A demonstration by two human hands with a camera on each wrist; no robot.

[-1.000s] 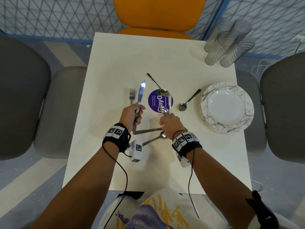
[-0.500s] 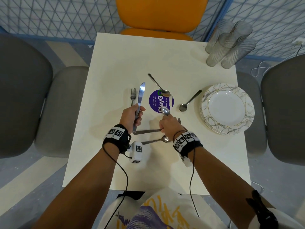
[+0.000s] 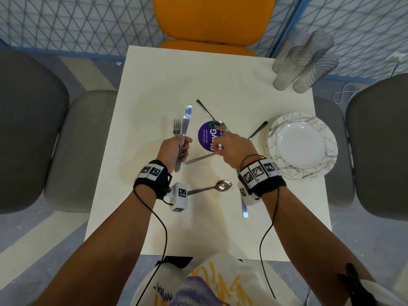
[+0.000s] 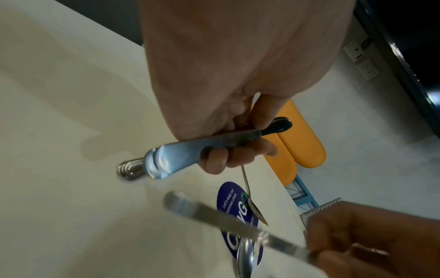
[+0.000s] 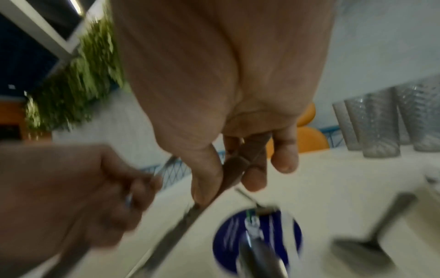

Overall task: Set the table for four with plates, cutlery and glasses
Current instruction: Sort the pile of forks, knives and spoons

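Note:
My left hand (image 3: 174, 149) grips a knife (image 3: 187, 118) and a fork (image 3: 177, 127) together, both pointing away from me. My right hand (image 3: 231, 146) hovers over the purple sticker (image 3: 206, 135) and pinches a second knife (image 3: 198, 159), which slants down to the left. In the right wrist view it also holds a blurred spoon (image 5: 257, 254). One spoon (image 3: 220, 125) lies on the sticker, another spoon (image 3: 258, 129) beside the stacked plates (image 3: 273, 133), and a third spoon (image 3: 220, 185) near my left wrist. Several glasses (image 3: 304, 60) stand at the far right corner.
The white table (image 3: 198, 80) has an orange chair (image 3: 212, 18) at its far side and a grey chair on the left (image 3: 33, 129) and on the right (image 3: 379, 140). A silver cutlery end (image 3: 244, 208) shows under my right wrist.
My right hand has moved forward and to the right, over the sticker, taking the knife with it. The spoon near my left wrist now lies uncovered. My left hand has hardly moved.

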